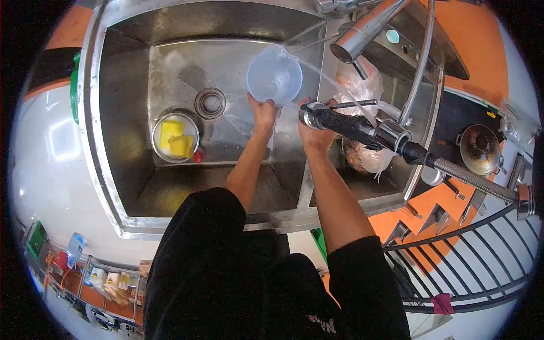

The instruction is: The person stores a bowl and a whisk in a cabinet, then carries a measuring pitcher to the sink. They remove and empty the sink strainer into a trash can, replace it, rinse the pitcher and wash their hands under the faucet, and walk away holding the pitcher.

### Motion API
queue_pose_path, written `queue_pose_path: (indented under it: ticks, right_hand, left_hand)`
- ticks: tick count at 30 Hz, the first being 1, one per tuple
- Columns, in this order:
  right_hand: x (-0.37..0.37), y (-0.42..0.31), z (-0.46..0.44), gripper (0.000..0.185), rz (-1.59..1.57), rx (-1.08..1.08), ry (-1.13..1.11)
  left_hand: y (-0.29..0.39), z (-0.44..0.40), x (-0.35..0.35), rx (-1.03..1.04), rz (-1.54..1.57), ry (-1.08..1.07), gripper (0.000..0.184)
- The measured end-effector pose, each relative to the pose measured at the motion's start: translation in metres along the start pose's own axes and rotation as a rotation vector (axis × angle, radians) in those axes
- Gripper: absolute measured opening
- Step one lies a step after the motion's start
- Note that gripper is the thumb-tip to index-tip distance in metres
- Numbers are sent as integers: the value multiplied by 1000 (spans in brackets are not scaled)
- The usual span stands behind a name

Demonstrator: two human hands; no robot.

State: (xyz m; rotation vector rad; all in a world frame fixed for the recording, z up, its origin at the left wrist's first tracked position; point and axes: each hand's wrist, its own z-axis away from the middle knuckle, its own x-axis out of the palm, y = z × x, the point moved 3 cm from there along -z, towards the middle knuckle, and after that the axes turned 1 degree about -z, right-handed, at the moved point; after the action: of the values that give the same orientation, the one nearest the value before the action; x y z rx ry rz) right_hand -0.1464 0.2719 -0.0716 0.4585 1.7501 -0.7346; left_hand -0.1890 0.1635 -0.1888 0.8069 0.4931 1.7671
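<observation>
My left hand [262,115] grips the near rim of a pale blue plastic bowl [275,73], held over the left sink basin [175,62]. The bowl looks wet inside. Just to the right, my right hand [315,136] is closed round a black-handled spray nozzle [345,124] on a braided hose [476,178]. The nozzle's head points left toward the bowl, and thin streams of water show near both. Part of my right hand's fingers is hidden behind the nozzle.
A round metal bowl [160,148] with yellow sponges [180,145] stands left of the drain [210,103]. Filled plastic bags [360,85] lie in the right basin. A metal faucet [347,48] hangs above the divider. At right are a lidded pan [479,148] and a black rack [453,266].
</observation>
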Motion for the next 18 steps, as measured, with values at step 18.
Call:
queue_pose_path:
  ticks: [18]
  right_hand:
    - [52,47,7,32,-716,163,-155]
  left_hand:
    - [-1,5,1,-26,27,-23,79]
